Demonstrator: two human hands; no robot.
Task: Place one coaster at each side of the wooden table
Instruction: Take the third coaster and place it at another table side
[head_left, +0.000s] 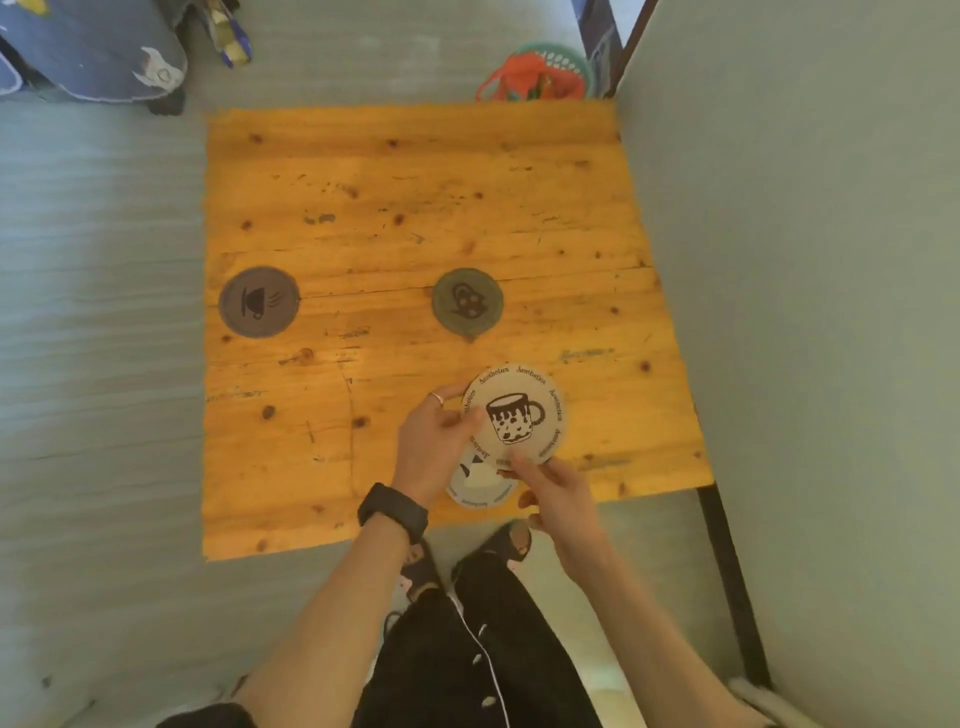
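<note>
A square wooden table (415, 208) fills the middle of the view. A dark grey coaster (258, 302) with a cup print lies near its left edge. Near the table's centre, a little right, lies a green coaster (467, 302). My left hand (434, 441) and my right hand (558, 493) hold a beige coaster (514, 413) with a mug print, lifted above the table's near edge. A white coaster (478, 483) shows just below it, partly hidden by my hands; which hand holds it I cannot tell.
A grey wall panel (805, 312) with a dark metal frame stands along the table's right edge. A green basket with an orange bag (540, 75) sits behind the far right corner. Blue fabric (93, 47) lies at the far left on the floor.
</note>
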